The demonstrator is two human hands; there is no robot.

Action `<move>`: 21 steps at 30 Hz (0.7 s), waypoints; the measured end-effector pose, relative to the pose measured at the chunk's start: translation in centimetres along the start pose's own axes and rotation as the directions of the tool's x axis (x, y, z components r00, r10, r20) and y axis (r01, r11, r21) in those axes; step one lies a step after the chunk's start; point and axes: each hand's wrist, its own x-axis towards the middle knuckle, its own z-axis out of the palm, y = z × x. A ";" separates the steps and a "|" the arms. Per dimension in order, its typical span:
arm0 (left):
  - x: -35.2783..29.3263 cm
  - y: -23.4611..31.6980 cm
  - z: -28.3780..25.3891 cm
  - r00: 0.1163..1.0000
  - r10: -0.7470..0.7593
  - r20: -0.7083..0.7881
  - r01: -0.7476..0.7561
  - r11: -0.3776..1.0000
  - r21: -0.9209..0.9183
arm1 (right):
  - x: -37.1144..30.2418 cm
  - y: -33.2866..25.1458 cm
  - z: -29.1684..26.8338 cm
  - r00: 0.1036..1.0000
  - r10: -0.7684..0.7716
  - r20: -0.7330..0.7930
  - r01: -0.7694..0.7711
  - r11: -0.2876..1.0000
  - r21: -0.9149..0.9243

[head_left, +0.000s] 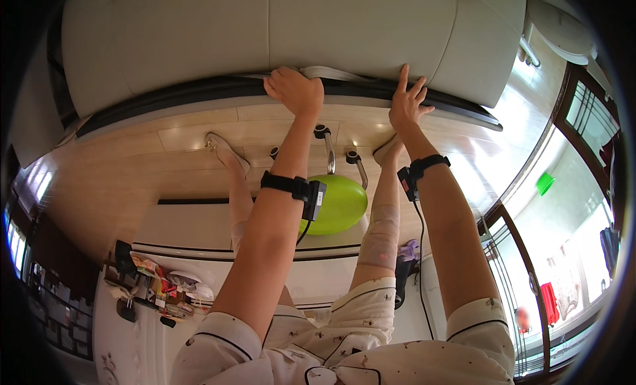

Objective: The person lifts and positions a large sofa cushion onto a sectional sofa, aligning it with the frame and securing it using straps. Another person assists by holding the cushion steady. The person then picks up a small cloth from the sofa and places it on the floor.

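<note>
A large grey upholstered cushion (pixel 358 30), like that of a sofa, spans the top of the view. Along its lower edge runs a dark band (pixel 179 97), with a paler strip beneath. A light grey fabric strip (pixel 334 73) bulges out of the seam between cushion and band. My left hand (pixel 296 92) is closed at that seam, gripping the strip's left end; its fingertips are hidden. Farther right, my right hand (pixel 409 101) rests against the edge with its fingers spread and nothing in them.
A green round-seated stool (pixel 338 203) with metal legs stands between my legs on the wooden floor (pixel 146 160). Behind it, a white cabinet (pixel 185 226) carries a pile of small items (pixel 169 285). Dark-framed glass doors (pixel 530 272) are at right. Cabled black devices are strapped to both forearms.
</note>
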 end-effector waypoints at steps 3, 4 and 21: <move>-0.2 -1.0 -1.2 0.988 0.020 -0.153 -0.027 0.998 -0.050 | 0.2 0.1 0.1 1.000 0.011 -0.004 -0.011 1.000 0.007; -0.4 -1.6 -1.5 0.973 0.034 -0.230 -0.052 0.996 -0.072 | 0.2 0.1 0.2 1.000 0.015 -0.007 -0.015 1.000 0.010; -2.0 -3.1 -7.9 0.982 0.097 -0.163 -0.148 0.929 -0.340 | -0.6 -0.3 1.1 0.941 0.133 -0.312 -0.110 0.990 0.089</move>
